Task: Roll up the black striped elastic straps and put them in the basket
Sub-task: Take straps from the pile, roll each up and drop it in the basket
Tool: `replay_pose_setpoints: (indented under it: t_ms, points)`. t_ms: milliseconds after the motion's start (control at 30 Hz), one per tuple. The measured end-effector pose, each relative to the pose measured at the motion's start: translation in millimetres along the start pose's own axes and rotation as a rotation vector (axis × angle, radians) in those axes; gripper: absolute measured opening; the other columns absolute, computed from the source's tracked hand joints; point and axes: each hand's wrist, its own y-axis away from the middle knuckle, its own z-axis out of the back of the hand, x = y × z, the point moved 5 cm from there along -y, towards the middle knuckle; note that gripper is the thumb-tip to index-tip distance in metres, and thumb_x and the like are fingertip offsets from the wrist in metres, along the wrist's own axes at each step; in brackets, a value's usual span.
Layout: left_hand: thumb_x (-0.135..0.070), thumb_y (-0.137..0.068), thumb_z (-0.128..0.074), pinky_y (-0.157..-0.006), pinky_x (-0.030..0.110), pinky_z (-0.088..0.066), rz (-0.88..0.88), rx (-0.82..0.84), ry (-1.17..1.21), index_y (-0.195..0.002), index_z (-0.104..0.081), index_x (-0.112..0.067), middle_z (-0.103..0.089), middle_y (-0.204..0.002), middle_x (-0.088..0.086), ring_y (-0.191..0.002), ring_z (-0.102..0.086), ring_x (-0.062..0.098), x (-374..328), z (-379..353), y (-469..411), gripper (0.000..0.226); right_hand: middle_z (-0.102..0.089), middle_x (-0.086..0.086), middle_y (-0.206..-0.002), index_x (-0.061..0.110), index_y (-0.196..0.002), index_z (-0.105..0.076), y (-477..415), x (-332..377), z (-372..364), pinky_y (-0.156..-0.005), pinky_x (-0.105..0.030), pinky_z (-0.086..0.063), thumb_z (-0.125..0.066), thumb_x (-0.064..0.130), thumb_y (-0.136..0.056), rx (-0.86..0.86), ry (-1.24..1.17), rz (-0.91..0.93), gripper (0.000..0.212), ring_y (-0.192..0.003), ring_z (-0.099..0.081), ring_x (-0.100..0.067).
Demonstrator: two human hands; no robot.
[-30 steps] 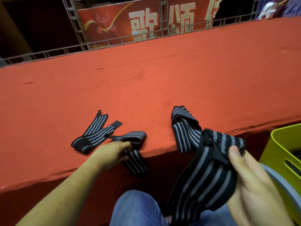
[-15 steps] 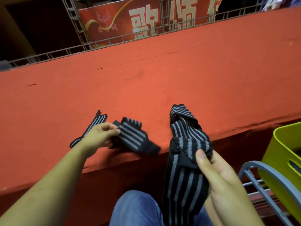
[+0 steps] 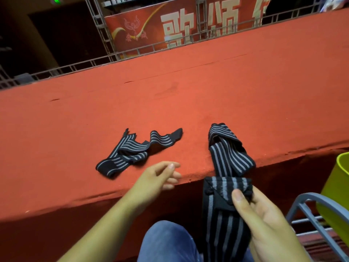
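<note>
while the red ledge (image 3: 188,95), with the green basket (image 3: 340,178) off to its right, now bears the left strap (image 3: 130,150) dropped loose and unrolled, the right strap (image 3: 226,157) hangs over its edge, pinched by the right hand (image 3: 264,220); the left hand (image 3: 156,178), just emptied, fingers relaxed, seems free to help roll.

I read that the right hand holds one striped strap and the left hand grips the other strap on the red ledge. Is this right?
Not quite. The head view shows the left hand open and gripping nothing, near the edge of the red ledge; the other strap lies loose on the ledge, apart from it. The right hand does hold one striped strap.
</note>
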Motion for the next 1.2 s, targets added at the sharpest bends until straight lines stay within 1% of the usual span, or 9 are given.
replay_pose_setpoints:
  t_ms: [100, 200, 400, 533, 600, 700, 867, 1067, 1200]
  points:
    - [-0.059, -0.096, -0.053, -0.087, 0.035, -0.055, -0.057, 0.257, 0.195, -0.126, -0.069, -0.016, -0.074, -0.108, 0.008, -0.098, -0.068, 0.021, -27.3, -33.5, 56.4, 0.055, -0.081, -0.005, -0.11, 0.021, -0.112, -0.079, 0.5, -4.9, -3.5, -0.091, -0.032, -0.058, -0.078, 0.05, -0.08, 0.008, 0.085, 0.014, 0.043, -0.109, -0.076, -0.02]
    - [-0.067, -0.092, -0.058, -0.095, 0.045, -0.055, -0.165, 0.293, 0.082, -0.128, -0.068, -0.025, -0.073, -0.12, 0.009, -0.108, -0.066, 0.022, -40.9, -42.4, 92.9, 0.056, -0.082, -0.009, -0.105, 0.021, -0.107, -0.081, 3.8, -8.0, -15.6, -0.079, -0.02, -0.059, -0.067, 0.024, -0.086, 0.057, 0.144, 0.034, 0.026, -0.103, -0.078, -0.021]
    - [-0.036, -0.095, -0.072, -0.097, 0.04, -0.054, -0.264, 0.116, -0.023, -0.116, -0.069, -0.023, -0.075, -0.111, 0.002, -0.104, -0.068, 0.013, -41.2, -29.9, 130.9, 0.024, -0.082, -0.013, -0.098, 0.031, -0.102, -0.082, 17.4, -9.0, -42.3, -0.074, -0.022, -0.06, -0.069, 0.024, -0.083, 0.12, 0.182, 0.053, 0.024, -0.095, -0.08, -0.024]
    - [-0.017, -0.095, -0.073, -0.082, 0.023, -0.053, -0.277, 0.013, 0.041, -0.106, -0.071, -0.016, -0.077, -0.097, -0.002, -0.092, -0.069, 0.006, -40.3, -20.9, 144.0, 0.011, -0.082, -0.014, -0.097, 0.027, -0.104, -0.081, 22.4, -13.7, -50.5, -0.081, -0.035, -0.063, -0.086, 0.069, -0.067, 0.141, 0.238, 0.034, 0.056, -0.096, -0.079, -0.03]
    - [-0.014, -0.097, -0.071, -0.083, 0.026, -0.055, -0.264, -0.039, 0.116, -0.11, -0.07, -0.015, -0.078, -0.102, 0.003, -0.094, -0.072, 0.012, -37.1, -18.1, 145.7, 0.013, -0.081, -0.015, -0.098, 0.024, -0.105, -0.081, 23.1, -15.2, -51.7, -0.088, -0.045, -0.061, -0.08, 0.053, -0.08, 0.111, 0.225, 0.042, 0.039, -0.099, -0.078, -0.034]
    - [-0.022, -0.096, -0.07, -0.091, 0.04, -0.059, -0.24, -0.031, 0.152, -0.115, -0.069, -0.023, -0.076, -0.11, 0.005, -0.103, -0.073, 0.025, -27.5, -19.7, 148.1, 0.019, -0.081, -0.014, -0.102, 0.022, -0.106, -0.081, 18.6, -11.1, -50.5, -0.087, -0.04, -0.062, -0.066, 0.032, -0.091, 0.061, 0.192, 0.059, 0.023, -0.098, -0.079, -0.03]
    - [-0.016, -0.097, -0.071, -0.081, 0.028, -0.054, -0.254, 0.028, -0.163, -0.092, -0.073, -0.026, -0.074, -0.086, -0.008, -0.079, -0.068, 0.003, -10.2, -27.0, 145.0, 0.011, -0.081, -0.016, -0.1, 0.011, -0.105, -0.076, -0.1, 11.4, -44.7, -0.079, -0.036, -0.062, -0.063, 0.039, -0.093, -0.009, 0.171, 0.075, 0.034, -0.09, -0.078, -0.027]
    - [-0.017, -0.101, -0.064, -0.094, 0.024, -0.054, -0.246, 0.161, -0.295, -0.11, -0.073, -0.029, -0.076, -0.106, -0.017, -0.101, -0.071, 0.0, -16.8, -32.4, 137.8, 0.018, -0.08, -0.011, -0.109, 0.014, -0.113, -0.075, -18.6, 50.8, -51.7, -0.079, -0.027, -0.061, -0.059, 0.039, -0.095, 0.034, 0.065, 0.166, 0.035, -0.097, -0.078, -0.021]
    - [-0.014, -0.1, -0.066, -0.093, 0.035, -0.057, -0.303, 0.112, -0.309, -0.106, -0.074, -0.027, -0.077, -0.101, -0.013, -0.096, -0.073, 0.005, -23.0, -28.4, 123.7, 0.016, -0.08, -0.011, -0.109, 0.012, -0.115, -0.073, -24.9, 65.0, -60.5, -0.08, -0.027, -0.061, -0.059, 0.038, -0.096, 0.095, 0.065, 0.211, 0.035, -0.097, -0.077, -0.02]
